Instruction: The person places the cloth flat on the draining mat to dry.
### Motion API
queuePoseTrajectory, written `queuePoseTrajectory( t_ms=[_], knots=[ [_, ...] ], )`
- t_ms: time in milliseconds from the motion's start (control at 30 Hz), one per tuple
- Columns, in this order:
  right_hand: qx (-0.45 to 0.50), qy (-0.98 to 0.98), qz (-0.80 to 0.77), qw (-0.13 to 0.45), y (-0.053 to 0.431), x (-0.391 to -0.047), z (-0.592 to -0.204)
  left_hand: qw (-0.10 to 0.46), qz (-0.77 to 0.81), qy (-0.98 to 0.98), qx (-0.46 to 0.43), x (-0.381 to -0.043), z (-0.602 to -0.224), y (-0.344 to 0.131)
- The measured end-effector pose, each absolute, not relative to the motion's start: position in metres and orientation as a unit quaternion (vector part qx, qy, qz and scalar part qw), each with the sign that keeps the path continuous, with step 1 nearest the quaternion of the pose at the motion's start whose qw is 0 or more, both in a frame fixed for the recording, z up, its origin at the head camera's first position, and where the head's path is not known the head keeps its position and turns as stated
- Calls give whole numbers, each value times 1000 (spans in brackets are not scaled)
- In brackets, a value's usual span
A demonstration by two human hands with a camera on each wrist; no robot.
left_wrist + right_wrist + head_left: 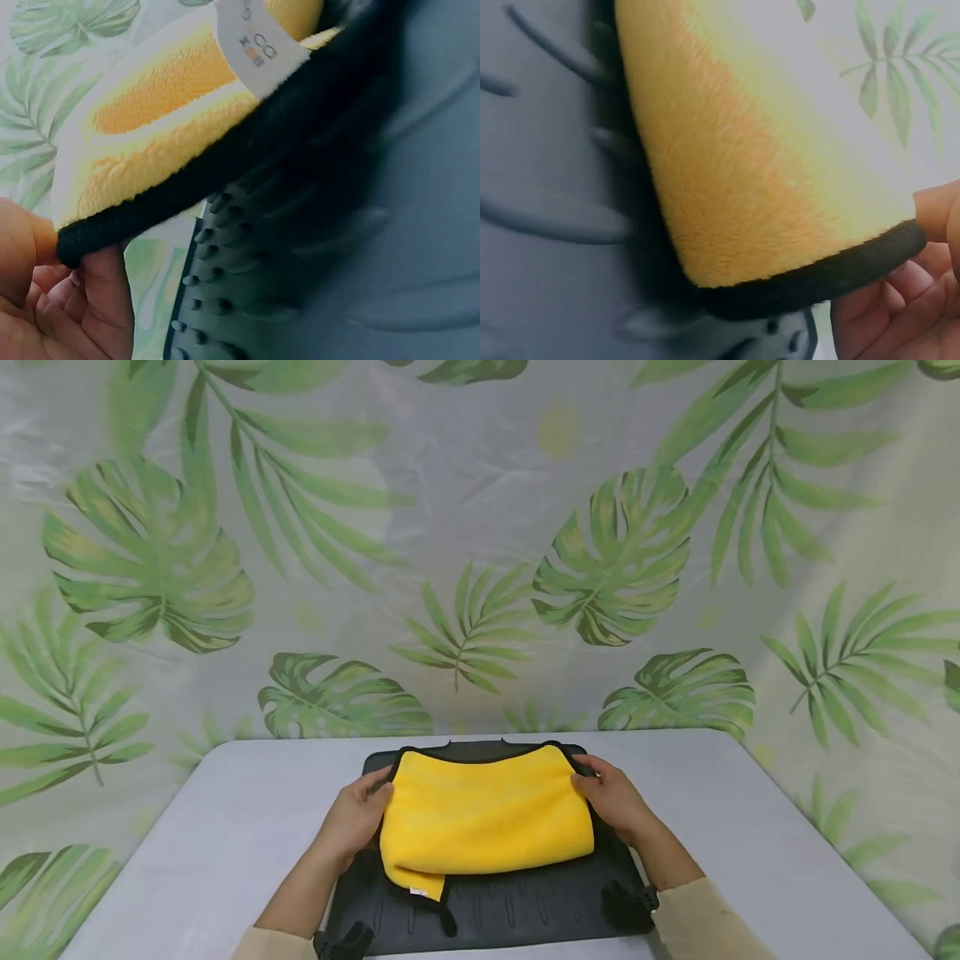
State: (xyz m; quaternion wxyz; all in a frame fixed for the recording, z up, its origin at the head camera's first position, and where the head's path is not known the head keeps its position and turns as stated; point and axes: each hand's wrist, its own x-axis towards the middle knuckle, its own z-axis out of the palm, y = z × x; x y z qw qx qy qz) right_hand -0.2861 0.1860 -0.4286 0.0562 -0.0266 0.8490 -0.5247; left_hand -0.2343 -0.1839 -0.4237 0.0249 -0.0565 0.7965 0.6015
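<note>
the folded yellow cloth lies on the black mat, between left hand and right hand, each pinching a far corner.

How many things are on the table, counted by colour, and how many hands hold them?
Yellow: 1, the folded towel with black edging
Black: 1, the ribbed mat under it
Hands: 2, the left hand and the right hand, each pinching a far corner of the towel
Total: 4

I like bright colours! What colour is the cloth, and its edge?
The cloth is yellow with a black edge, clearest in the right wrist view.
</note>
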Motion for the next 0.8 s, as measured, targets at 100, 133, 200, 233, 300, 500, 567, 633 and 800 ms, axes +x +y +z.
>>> queuePoseTrajectory(
  t_ms=[100,133,200,233,300,500,567,633,800],
  knots=[
    [-12,847,-528,56,181,-302,-429,21,590,804,-69,-246,-420,-183],
    [-8,849,-525,56,179,-308,-429,21,583,809,-74,-250,-420,-183],
    [-1,864,-500,61,175,-315,-431,28,568,819,-82,-256,-422,-183],
    [1,875,-481,62,174,-316,-432,34,558,825,-85,-257,-423,-183],
    [-3,895,-441,67,173,-313,-432,48,544,833,-86,-255,-427,-185],
    [-41,913,-399,71,180,-283,-426,85,517,848,-83,-231,-430,-190],
    [-75,909,-402,84,184,-271,-424,101,509,851,-79,-219,-427,-191],
    [-121,903,-399,107,189,-260,-424,119,500,856,-66,-208,-424,-191],
    [-212,886,-387,144,203,-242,-428,147,474,868,0,-187,-421,-190]
  ],
)
